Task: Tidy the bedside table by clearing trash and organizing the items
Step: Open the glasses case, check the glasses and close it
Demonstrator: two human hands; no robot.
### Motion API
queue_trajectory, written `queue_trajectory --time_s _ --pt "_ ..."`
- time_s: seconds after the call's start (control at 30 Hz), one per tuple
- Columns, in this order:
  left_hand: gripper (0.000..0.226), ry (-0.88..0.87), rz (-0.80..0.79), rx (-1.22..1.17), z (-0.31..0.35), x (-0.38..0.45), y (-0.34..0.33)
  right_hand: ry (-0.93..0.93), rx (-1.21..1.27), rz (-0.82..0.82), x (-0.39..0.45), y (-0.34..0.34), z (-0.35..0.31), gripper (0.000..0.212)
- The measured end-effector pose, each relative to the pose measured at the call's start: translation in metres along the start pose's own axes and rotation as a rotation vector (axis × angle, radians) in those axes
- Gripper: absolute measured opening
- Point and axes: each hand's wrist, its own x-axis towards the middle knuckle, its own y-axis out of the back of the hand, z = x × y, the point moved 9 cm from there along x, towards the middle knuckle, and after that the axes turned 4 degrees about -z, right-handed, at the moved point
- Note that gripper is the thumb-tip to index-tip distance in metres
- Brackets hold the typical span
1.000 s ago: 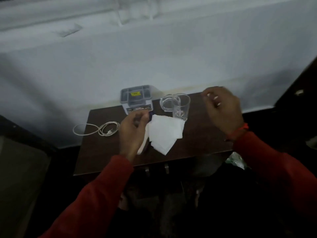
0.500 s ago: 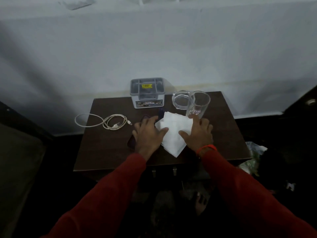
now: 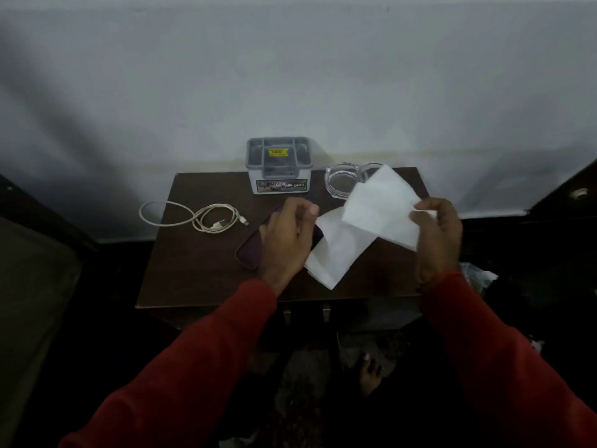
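On the dark wooden bedside table (image 3: 200, 270), my right hand (image 3: 439, 234) pinches the right edge of a white tissue sheet (image 3: 378, 211) and holds it lifted over the table's back right. A second tissue sheet (image 3: 332, 257) lies flat under it near the front edge. My left hand (image 3: 284, 240) has curled fingers closed at that lower sheet's left corner. This hand hovers over a dark phone (image 3: 250, 253) and hides its right part. A coiled white cable (image 3: 206, 218) lies at the left.
A grey compartment organizer (image 3: 279, 166) stands at the back middle against the white wall. A glass ashtray (image 3: 339, 182) sits to its right, and a drinking glass is mostly hidden behind the raised tissue. A crumpled plastic bag (image 3: 478, 276) lies on the floor at the right.
Half a second ago both hands pressed on the tissue stack. Now my right hand has lifted one sheet up and to the right, and my left hand has curled at the lower sheet's corner.
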Motion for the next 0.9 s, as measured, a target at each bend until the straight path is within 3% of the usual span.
queue_trajectory --time_s 0.07,0.23,0.37,0.47,0.57,0.73,0.9 --pt "0.015 0.028 0.026 0.035 -0.005 0.005 0.012 -0.075 -0.093 -0.028 0.006 0.013 0.009 0.023" --pt "0.02 0.136 0.015 0.368 -0.027 0.015 0.042 -0.164 -0.687 -0.245 0.006 0.009 0.039 0.011" --pt "0.032 0.239 -0.083 0.537 -0.054 0.017 0.058 -0.054 -1.042 -0.307 -0.003 -0.011 0.029 0.03" --pt "0.039 0.274 -0.206 0.584 -0.069 0.014 0.054 0.225 -1.043 -0.25 -0.012 -0.041 0.002 0.025" --pt "0.032 0.254 -0.253 0.584 -0.072 0.014 0.051 0.419 -0.881 -0.41 -0.028 -0.091 -0.004 0.017" --pt "0.024 0.331 -0.183 0.518 -0.078 0.013 0.063 0.328 -0.798 -0.537 -0.032 -0.141 0.026 0.015" --pt "0.016 0.366 -0.01 0.519 -0.067 0.015 0.103 0.226 -0.889 -0.492 -0.019 -0.164 0.041 0.024"
